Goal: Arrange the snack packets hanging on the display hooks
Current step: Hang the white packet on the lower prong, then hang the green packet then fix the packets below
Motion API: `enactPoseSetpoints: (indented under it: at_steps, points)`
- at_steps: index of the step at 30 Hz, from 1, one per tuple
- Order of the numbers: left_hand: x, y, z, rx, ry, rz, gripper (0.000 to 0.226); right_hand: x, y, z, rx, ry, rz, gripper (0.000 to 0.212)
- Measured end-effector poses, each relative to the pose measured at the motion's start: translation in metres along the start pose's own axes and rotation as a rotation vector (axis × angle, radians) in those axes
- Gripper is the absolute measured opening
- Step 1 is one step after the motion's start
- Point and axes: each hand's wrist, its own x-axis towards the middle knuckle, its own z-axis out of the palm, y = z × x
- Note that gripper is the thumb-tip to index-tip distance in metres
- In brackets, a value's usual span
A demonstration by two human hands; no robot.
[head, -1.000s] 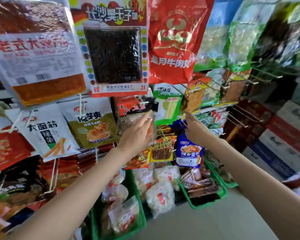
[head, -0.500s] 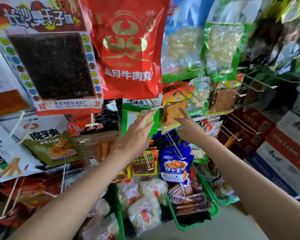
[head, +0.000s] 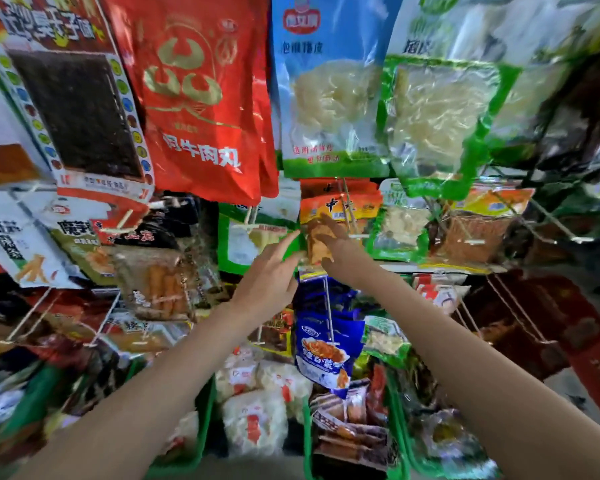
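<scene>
My left hand [head: 269, 275] reaches up with fingers straight and spread, holding nothing. My right hand [head: 340, 244] lies with straight fingers on a glossy orange packet [head: 336, 216] marked "中", hanging mid-rack. Above hangs a crinkled red foil bag [head: 194, 98] reading "牛肉丸".

Red bag [head: 201, 109] with gold motif; orange packet [head: 340, 211].
</scene>
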Motion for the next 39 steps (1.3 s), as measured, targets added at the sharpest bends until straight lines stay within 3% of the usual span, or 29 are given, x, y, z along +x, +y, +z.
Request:
enactPoseSetpoints:
  at_steps: [3,8,12,14,17,25,34,39]
  points:
    - [-0.003,-0.006,-0.005,0.016,0.024,-0.064,0.045,0.019,-0.015,-0.003,0.098,0.064,-0.089,0.058]
    - [-0.014,-0.01,-0.006,0.043,0.001,-0.117,0.049,0.049,-0.02,0.003,0.112,-0.045,0.008,0.075]
    - [-0.02,-0.011,-0.001,0.013,0.044,-0.101,0.051,0.04,-0.003,0.027,0.1,-0.19,-0.012,0.067]
    - [-0.022,-0.01,0.001,-0.027,0.031,-0.091,0.056,0.022,0.017,0.032,0.108,-0.217,0.067,0.067]
    - [-0.027,-0.008,0.012,-0.035,-0.027,-0.095,0.064,-0.006,0.051,0.032,0.118,-0.22,0.207,0.068]
    - [-0.021,0.002,0.039,0.051,-0.15,-0.03,0.075,-0.037,0.075,0.028,0.147,-0.147,0.295,0.065]
    - [-0.02,0.009,0.047,0.114,-0.197,0.007,0.071,-0.047,0.081,0.026,-0.002,-0.168,0.304,0.046]
    - [-0.01,0.029,0.056,0.089,-0.257,0.036,0.063,-0.06,0.106,0.038,-0.02,-0.169,0.45,0.037]
